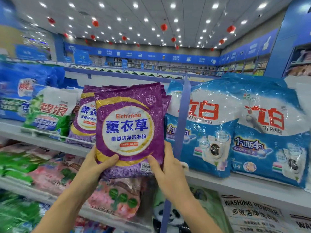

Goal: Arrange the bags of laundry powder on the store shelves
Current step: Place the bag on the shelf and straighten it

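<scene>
The purple bag [129,128] of laundry powder stood upright in front of the upper shelf [239,184], covering most of a stack of matching purple bags [84,118] behind it. The left hand [94,165] gripped its lower left corner and the right hand [168,167] its lower right edge, thumbs on the front, fingers hidden behind. Its glossy plastic was crinkled, with a white circle ringed in gold; a small price sticker [146,167] was barely legible. Puffy blue-and-white bags [210,128] stood just right, crossed by a blue upright strip [182,121]. The green-and-white bag [50,113] at left was blurred.
</scene>
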The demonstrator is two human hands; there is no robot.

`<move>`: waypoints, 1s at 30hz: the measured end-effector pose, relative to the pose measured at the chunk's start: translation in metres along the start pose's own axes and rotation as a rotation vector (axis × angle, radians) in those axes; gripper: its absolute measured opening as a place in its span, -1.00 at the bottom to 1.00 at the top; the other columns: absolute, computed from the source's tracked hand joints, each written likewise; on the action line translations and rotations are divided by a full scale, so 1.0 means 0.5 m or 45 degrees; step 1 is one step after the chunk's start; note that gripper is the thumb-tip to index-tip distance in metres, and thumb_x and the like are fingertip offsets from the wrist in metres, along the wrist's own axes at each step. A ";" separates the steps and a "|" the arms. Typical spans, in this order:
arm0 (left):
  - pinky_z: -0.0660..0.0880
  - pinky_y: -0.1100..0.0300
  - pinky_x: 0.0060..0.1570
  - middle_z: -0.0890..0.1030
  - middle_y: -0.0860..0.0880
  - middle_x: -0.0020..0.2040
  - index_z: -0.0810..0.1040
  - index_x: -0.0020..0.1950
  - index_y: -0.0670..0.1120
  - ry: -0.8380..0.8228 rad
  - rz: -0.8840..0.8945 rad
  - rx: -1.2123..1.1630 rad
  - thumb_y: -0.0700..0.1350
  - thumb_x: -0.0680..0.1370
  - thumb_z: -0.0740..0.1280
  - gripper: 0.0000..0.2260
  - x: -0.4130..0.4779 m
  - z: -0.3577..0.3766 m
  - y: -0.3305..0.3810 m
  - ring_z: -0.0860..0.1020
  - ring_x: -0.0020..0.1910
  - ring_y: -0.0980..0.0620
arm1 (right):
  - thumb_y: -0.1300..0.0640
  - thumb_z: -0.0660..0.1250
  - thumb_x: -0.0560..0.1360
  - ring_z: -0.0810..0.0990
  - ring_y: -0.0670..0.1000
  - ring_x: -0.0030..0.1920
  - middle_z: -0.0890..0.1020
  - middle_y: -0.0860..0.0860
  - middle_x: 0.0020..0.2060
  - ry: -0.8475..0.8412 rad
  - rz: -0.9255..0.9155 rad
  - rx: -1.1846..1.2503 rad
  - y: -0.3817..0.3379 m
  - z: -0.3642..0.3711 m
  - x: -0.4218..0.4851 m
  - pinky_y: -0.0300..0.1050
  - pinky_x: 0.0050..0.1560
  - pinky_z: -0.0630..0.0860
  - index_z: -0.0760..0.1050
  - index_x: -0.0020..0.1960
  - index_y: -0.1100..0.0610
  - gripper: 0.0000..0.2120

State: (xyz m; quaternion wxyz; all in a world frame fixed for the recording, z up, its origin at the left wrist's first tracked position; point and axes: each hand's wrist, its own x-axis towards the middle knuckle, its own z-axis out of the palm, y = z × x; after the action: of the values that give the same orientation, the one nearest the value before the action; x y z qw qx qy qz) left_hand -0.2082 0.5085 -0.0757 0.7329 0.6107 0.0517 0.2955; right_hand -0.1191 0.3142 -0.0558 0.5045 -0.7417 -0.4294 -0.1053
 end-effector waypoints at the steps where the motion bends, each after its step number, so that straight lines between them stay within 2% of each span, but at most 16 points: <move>1: 0.61 0.02 -0.20 0.66 -0.01 0.12 0.51 0.25 0.12 -0.011 -0.015 0.029 0.10 0.09 0.65 -0.25 0.022 -0.013 0.007 0.66 0.02 0.03 | -0.13 0.24 0.53 0.55 -0.26 -0.04 0.59 -0.25 0.01 -0.034 0.069 0.072 -0.005 0.016 0.018 -0.37 -0.04 0.45 0.20 0.35 -0.07 -0.55; 2: 0.60 -0.09 -0.18 0.66 0.00 0.12 0.47 0.30 0.10 -0.024 -0.029 0.052 0.05 0.15 0.64 -0.25 0.047 -0.023 0.015 0.66 -0.01 0.04 | -0.11 0.29 0.52 0.53 -0.23 0.09 0.55 -0.23 0.13 -0.047 0.139 0.127 -0.007 0.030 0.037 -0.31 0.09 0.45 0.16 0.39 -0.06 -0.47; 3: 0.59 -0.09 -0.08 0.65 -0.01 0.14 0.43 0.35 0.06 -0.038 -0.040 0.065 -0.03 0.20 0.62 -0.25 0.077 -0.033 0.022 0.66 0.02 0.03 | -0.09 0.33 0.50 0.51 -0.18 0.17 0.53 -0.20 0.19 -0.039 0.194 0.154 -0.008 0.042 0.061 -0.23 0.17 0.44 0.15 0.40 -0.04 -0.42; 5: 0.56 0.07 0.02 0.65 0.00 0.15 0.40 0.35 0.03 -0.091 -0.067 0.052 -0.10 0.25 0.53 -0.31 0.142 -0.041 0.039 0.64 0.07 0.03 | -0.06 0.36 0.48 0.49 -0.13 0.19 0.51 -0.23 0.17 -0.003 0.266 0.173 -0.007 0.058 0.111 -0.19 0.17 0.40 0.16 0.38 -0.02 -0.42; 8: 0.59 0.23 -0.13 0.68 0.06 0.07 0.44 0.23 0.12 -0.229 -0.144 0.042 -0.16 0.30 0.44 -0.47 0.222 -0.041 0.055 0.66 -0.01 0.08 | -0.02 0.36 0.49 0.48 -0.12 0.15 0.45 -0.32 0.02 0.033 0.354 0.136 0.005 0.070 0.165 -0.20 0.12 0.35 0.19 0.31 -0.01 -0.51; 13: 0.61 0.24 -0.22 0.58 0.00 0.20 0.41 0.21 0.12 -0.415 -0.296 0.070 -0.35 0.43 0.38 -0.51 0.289 -0.061 0.026 0.66 -0.06 0.03 | -0.06 0.32 0.51 0.46 -0.14 0.09 0.47 -0.29 0.08 0.109 0.376 -0.032 0.031 0.089 0.169 -0.17 0.06 0.38 0.18 0.25 -0.11 -0.59; 14: 0.60 0.26 -0.25 0.57 0.06 0.17 0.37 0.20 0.13 -0.433 -0.309 0.071 -0.35 0.43 0.38 -0.50 0.296 -0.063 0.019 0.66 -0.13 0.08 | -0.07 0.31 0.51 0.46 -0.19 0.07 0.46 -0.35 0.06 0.125 0.371 -0.061 0.035 0.092 0.165 -0.24 0.01 0.38 0.17 0.24 -0.14 -0.59; 16: 0.57 0.30 -0.24 0.66 0.21 -0.06 0.30 0.16 0.17 -0.494 -0.288 0.090 -0.35 0.44 0.38 -0.48 0.312 -0.064 0.003 0.66 -0.24 0.18 | -0.08 0.31 0.51 0.45 -0.26 0.04 0.42 -0.48 0.02 0.156 0.364 -0.100 0.042 0.097 0.164 -0.36 -0.07 0.36 0.14 0.24 -0.22 -0.58; 17: 0.57 0.31 -0.19 0.66 0.29 -0.15 0.31 0.16 0.17 -0.528 -0.262 0.114 -0.35 0.45 0.37 -0.49 0.321 -0.062 -0.004 0.66 -0.20 0.22 | -0.06 0.31 0.52 0.45 -0.26 0.07 0.41 -0.49 0.02 0.171 0.369 -0.104 0.045 0.099 0.168 -0.35 -0.04 0.36 0.13 0.25 -0.22 -0.56; 19: 0.58 0.33 -0.15 0.65 0.34 -0.15 0.33 0.18 0.16 -0.551 -0.233 0.130 -0.34 0.45 0.38 -0.50 0.334 -0.056 -0.011 0.64 -0.10 0.25 | -0.03 0.32 0.52 0.45 -0.21 0.13 0.42 -0.42 0.06 0.192 0.384 -0.097 0.050 0.100 0.183 -0.26 0.07 0.37 0.15 0.32 -0.14 -0.52; 22: 0.58 0.30 -0.10 0.68 0.20 -0.01 0.37 0.21 0.16 -0.523 -0.205 0.131 -0.33 0.44 0.40 -0.49 0.337 -0.047 -0.007 0.64 -0.01 0.18 | 0.00 0.33 0.52 0.44 -0.22 0.15 0.40 -0.45 0.05 0.198 0.401 -0.114 0.055 0.104 0.195 -0.24 0.15 0.35 0.13 0.38 -0.10 -0.47; 23: 0.57 0.29 -0.06 0.68 0.18 0.00 0.39 0.22 0.15 -0.500 -0.169 0.192 -0.33 0.44 0.41 -0.49 0.333 -0.046 -0.007 0.64 0.00 0.17 | 0.00 0.33 0.51 0.45 -0.27 0.13 0.40 -0.48 0.04 0.190 0.407 -0.114 0.058 0.105 0.191 -0.28 0.15 0.35 0.12 0.37 -0.14 -0.47; 25: 0.55 0.37 -0.14 0.69 0.16 -0.02 0.44 0.17 0.13 -0.442 -0.057 0.320 -0.31 0.41 0.44 -0.53 0.316 -0.046 -0.011 0.65 -0.07 0.20 | 0.00 0.36 0.49 0.45 -0.43 0.08 0.42 -0.55 0.03 0.173 0.411 -0.085 0.059 0.107 0.175 -0.47 0.07 0.35 0.11 0.35 -0.19 -0.42; 27: 0.53 0.42 -0.21 0.67 0.16 -0.01 0.45 0.15 0.10 -0.307 0.021 0.322 -0.24 0.40 0.47 -0.58 0.292 -0.042 -0.016 0.62 -0.08 0.27 | 0.05 0.43 0.44 0.45 -0.46 0.09 0.45 -0.48 0.09 0.187 0.417 -0.024 0.058 0.109 0.160 -0.57 -0.01 0.37 0.08 0.41 -0.14 -0.30; 29: 0.50 0.42 -0.13 0.56 0.22 0.04 0.34 0.24 0.08 -0.139 0.111 0.327 -0.13 0.45 0.45 -0.55 0.279 -0.034 -0.014 0.56 -0.02 0.35 | 0.16 0.45 0.41 0.49 -0.39 0.10 0.45 -0.37 0.15 0.263 0.423 0.007 0.057 0.113 0.153 -0.52 0.00 0.42 0.03 0.45 -0.12 -0.19; 30: 0.49 0.37 -0.04 0.51 0.17 0.08 0.27 0.30 0.10 -0.073 0.141 0.321 -0.11 0.49 0.41 -0.54 0.278 -0.028 -0.011 0.53 0.03 0.31 | 0.21 0.45 0.40 0.49 -0.38 0.09 0.44 -0.35 0.15 0.314 0.426 0.007 0.055 0.117 0.151 -0.47 0.03 0.43 -0.01 0.47 -0.11 -0.15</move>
State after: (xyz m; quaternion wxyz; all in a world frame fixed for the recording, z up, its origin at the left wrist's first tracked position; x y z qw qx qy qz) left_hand -0.0985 0.5892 -0.0445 0.6340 0.7082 0.0337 0.3088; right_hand -0.0690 0.4002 -0.0568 0.5659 -0.7827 -0.2353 -0.1088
